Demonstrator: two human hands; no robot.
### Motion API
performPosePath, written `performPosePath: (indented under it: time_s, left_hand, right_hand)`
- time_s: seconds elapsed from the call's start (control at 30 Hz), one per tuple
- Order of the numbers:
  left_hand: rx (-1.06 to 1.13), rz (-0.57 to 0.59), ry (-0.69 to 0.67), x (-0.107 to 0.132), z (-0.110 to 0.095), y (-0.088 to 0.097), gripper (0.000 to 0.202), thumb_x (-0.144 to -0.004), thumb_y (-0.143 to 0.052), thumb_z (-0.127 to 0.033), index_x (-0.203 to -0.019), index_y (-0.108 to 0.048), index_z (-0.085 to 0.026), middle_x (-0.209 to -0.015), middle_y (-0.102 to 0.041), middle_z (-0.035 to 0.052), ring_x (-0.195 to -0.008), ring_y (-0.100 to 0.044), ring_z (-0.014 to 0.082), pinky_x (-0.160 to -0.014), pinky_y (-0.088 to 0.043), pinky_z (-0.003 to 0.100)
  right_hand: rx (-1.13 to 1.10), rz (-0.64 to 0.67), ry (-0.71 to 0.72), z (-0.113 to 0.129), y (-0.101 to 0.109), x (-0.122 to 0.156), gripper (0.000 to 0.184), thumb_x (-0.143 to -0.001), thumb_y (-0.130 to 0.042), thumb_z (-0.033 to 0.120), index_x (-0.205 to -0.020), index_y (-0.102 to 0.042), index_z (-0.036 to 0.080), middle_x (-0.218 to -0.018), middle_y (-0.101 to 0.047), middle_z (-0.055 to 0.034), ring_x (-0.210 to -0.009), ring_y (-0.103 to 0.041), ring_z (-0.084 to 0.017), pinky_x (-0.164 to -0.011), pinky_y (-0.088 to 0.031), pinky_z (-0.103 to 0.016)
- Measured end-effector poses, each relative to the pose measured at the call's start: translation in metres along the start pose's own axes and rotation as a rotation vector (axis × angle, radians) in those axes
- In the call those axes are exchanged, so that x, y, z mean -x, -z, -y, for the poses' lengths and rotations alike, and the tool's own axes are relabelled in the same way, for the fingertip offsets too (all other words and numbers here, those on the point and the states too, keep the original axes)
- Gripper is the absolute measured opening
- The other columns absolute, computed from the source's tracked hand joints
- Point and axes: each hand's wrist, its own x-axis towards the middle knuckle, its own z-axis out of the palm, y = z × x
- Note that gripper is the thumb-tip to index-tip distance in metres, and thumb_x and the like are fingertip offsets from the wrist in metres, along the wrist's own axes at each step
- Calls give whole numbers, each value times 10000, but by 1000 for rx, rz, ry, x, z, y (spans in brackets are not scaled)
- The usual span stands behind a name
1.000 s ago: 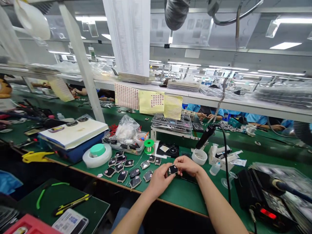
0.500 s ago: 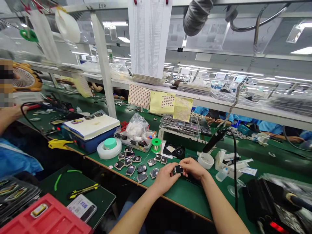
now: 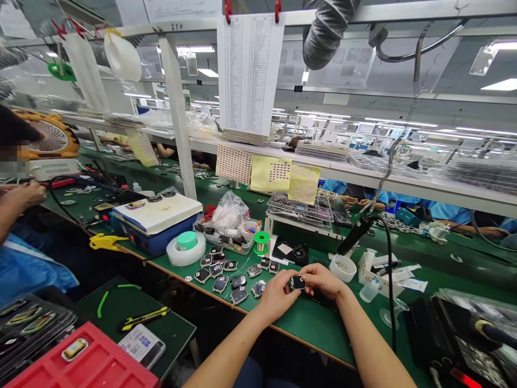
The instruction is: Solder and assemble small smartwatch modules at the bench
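Observation:
Both my hands meet over the green bench [image 3: 307, 323] and pinch one small dark oval device [image 3: 298, 282] with a glossy face. My left hand [image 3: 277, 296] grips its left side, fingers curled. My right hand [image 3: 323, 279] closes on its right side. Just left of my hands lie several more such dark devices [image 3: 226, 272] in loose rows on the mat. A soldering iron [image 3: 355, 235] stands tilted in its holder beyond my right hand.
A white tape roll with a green cap [image 3: 186, 249], a blue-and-white box [image 3: 157, 221], a green solder spool [image 3: 261, 240], a tray with a plastic bag [image 3: 228, 221], a white cup [image 3: 341, 266]. Black station [image 3: 444, 334] at right. Red tray [image 3: 89, 366] lower left. A co-worker's arm [image 3: 16, 202] at far left.
The view has swung left and slightly up, bringing the co-worker and the red tray into sight. My hands keep holding the small device in the same way.

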Motion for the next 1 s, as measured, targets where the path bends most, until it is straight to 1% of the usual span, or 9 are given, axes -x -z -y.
performPosePath:
  time_s: [0.2, 0.33, 0.4, 0.5, 0.63, 0.7, 0.87, 1.0]
  left_hand:
    - [-31, 8, 4, 0, -1, 1, 434, -822, -742, -214, -1247, -749, -302, -1087, -728, 23, -760, -628, 161, -747, -533, 314]
    - [-29, -19, -37, 0, 0, 1, 413, -824, -743, -187, -1222, -753, -300, -1133, -732, 32, -933, -677, 195, -830, -546, 319]
    - [-26, -17, -52, 0, 2, 0, 413, -828, -735, -175, -1220, -752, -305, -1118, -733, 28, -985, -681, 203, -839, -547, 311]
    - [-39, -11, -64, 1, 5, -2, 408, -833, -734, -182, -1223, -745, -302, -1090, -734, 26, -964, -678, 198, -814, -547, 298]
    - [-60, -21, -79, 2, 6, -1, 412, -833, -739, -182, -1230, -737, -293, -1138, -735, 31, -1008, -686, 206, -840, -545, 306]
    - [-64, -17, -79, 2, 5, -1, 422, -829, -740, -175, -1233, -734, -299, -1146, -731, 28, -1018, -688, 208, -855, -540, 313]
    - [-73, -9, -71, 2, 6, -1, 413, -830, -759, -192, -1227, -729, -303, -1158, -727, 18, -1027, -685, 205, -876, -518, 324]
    - [-76, -5, -70, 2, 7, -1, 389, -835, -740, -182, -1208, -735, -293, -1134, -716, 18, -984, -674, 191, -849, -501, 316]
  right_hand:
    - [6, -1, 2, -2, 0, -1, 531, -821, -933, 602, -1007, -803, 122, -712, -695, -56, -605, -633, -153, -526, -497, -218]
    - [13, -8, 9, -3, 0, -2, 546, -820, -928, 618, -1011, -794, 125, -734, -701, -56, -607, -627, -148, -521, -491, -213]
    - [20, -7, 10, -5, 1, -2, 548, -824, -923, 621, -1015, -791, 124, -727, -696, -52, -607, -626, -146, -519, -488, -208]
    - [39, -1, 1, -6, 3, -3, 536, -824, -923, 610, -990, -789, 119, -697, -670, -39, -571, -591, -127, -488, -443, -189]
    - [61, -3, -14, -8, 5, -4, 510, -831, -916, 588, -986, -793, 118, -621, -593, 5, -493, -461, -80, -427, -289, -168]
    - [65, -4, -16, -8, 6, -4, 504, -831, -910, 587, -981, -791, 121, -592, -557, 21, -481, -419, -75, -420, -246, -175]
    - [81, -4, -17, -8, 5, -5, 497, -836, -896, 584, -994, -788, 125, -618, -571, 16, -491, -415, -77, -427, -235, -188]
    - [103, -3, -31, -8, 5, -5, 479, -845, -895, 571, -997, -790, 130, -637, -579, 14, -497, -423, -79, -429, -240, -193]
